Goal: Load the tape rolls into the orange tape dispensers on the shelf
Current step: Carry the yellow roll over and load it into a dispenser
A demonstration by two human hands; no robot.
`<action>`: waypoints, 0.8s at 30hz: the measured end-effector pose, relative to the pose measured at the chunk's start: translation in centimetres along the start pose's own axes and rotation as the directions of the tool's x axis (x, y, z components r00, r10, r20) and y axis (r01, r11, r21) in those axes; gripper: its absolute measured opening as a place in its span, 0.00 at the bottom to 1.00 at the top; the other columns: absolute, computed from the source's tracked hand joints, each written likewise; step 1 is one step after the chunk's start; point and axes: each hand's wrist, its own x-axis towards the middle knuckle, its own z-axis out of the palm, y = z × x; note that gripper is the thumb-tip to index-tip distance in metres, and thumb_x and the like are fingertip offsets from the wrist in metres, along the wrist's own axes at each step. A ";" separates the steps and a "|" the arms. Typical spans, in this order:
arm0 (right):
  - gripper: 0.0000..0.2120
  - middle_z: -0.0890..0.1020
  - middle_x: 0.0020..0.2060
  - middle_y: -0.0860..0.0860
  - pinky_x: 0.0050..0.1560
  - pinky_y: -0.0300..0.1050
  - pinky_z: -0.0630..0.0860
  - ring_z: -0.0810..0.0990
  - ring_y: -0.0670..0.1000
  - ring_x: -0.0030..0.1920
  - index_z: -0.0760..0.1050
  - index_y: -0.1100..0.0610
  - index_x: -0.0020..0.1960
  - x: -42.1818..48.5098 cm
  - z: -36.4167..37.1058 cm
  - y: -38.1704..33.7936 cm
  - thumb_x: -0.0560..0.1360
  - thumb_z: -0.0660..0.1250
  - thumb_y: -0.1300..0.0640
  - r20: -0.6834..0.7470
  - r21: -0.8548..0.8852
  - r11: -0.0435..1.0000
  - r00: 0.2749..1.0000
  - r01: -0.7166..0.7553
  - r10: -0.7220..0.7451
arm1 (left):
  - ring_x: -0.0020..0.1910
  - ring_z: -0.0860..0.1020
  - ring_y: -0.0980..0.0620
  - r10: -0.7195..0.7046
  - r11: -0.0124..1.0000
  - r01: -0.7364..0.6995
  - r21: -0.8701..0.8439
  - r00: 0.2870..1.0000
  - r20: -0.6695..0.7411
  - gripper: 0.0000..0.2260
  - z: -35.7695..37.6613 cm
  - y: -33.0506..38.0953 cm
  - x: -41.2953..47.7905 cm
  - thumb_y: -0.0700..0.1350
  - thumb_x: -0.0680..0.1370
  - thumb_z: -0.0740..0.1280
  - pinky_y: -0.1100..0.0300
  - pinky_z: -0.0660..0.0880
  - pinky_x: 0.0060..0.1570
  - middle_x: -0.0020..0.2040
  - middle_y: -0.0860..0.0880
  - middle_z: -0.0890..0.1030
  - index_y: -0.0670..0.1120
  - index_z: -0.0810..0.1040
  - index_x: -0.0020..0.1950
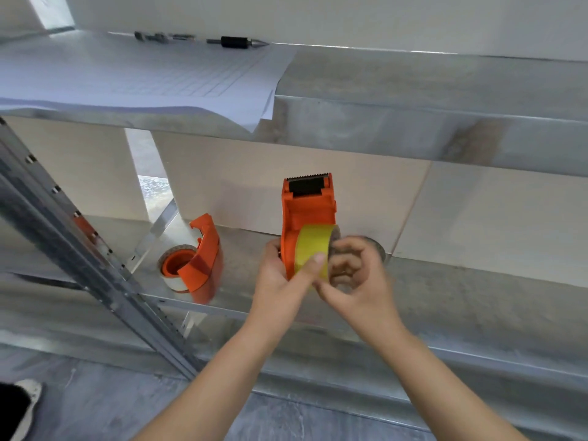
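Note:
An orange tape dispenser stands upright above the middle shelf, its toothed cutter at the top. My left hand grips its lower body, thumb lying across a yellow tape roll that sits at the dispenser's hub. My right hand pinches the right side of that roll. A second orange dispenser lies on the shelf to the left with a clear tape roll around its hub. Behind my right hand, a round grey object is partly hidden.
The upper shelf carries a sheet of gridded paper overhanging its front edge, plus a black marker and small metal bits at the back. A slotted metal upright runs diagonally at the left. A shoe shows on the floor.

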 end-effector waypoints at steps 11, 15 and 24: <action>0.03 0.77 0.40 0.51 0.42 0.37 0.70 0.75 0.44 0.40 0.80 0.54 0.40 1.2 0.0 -2.1 0.70 0.70 0.54 0.026 0.015 0.998 0.998 -0.065 0.065 | 0.45 0.79 0.68 -0.019 0.991 -0.002 0.133 0.987 0.161 0.28 -0.1 0.4 -1.8 0.38 0.64 0.78 0.72 0.75 0.41 0.50 0.55 0.78 0.52 0.68 0.56; 0.19 0.73 0.59 0.49 0.63 0.34 0.66 0.71 0.45 0.62 0.77 0.47 0.53 1.1 -1.8 -2.9 0.63 0.74 0.56 0.254 -0.281 0.941 0.960 0.187 -0.115 | 0.41 0.79 0.69 0.032 0.984 -0.064 0.168 0.982 0.188 0.25 -0.6 1.2 -1.7 0.33 0.67 0.73 0.74 0.74 0.34 0.44 0.66 0.81 0.54 0.67 0.53; 0.32 0.76 0.62 0.47 0.63 0.32 0.65 0.72 0.42 0.63 0.73 0.50 0.62 1.3 -2.2 -5.2 0.60 0.76 0.51 0.453 -0.493 0.792 0.883 0.361 -0.121 | 0.48 0.78 0.65 0.044 0.937 -0.150 0.316 0.946 0.320 0.33 -1.0 2.1 -2.6 0.40 0.63 0.73 0.69 0.76 0.45 0.50 0.60 0.76 0.62 0.62 0.58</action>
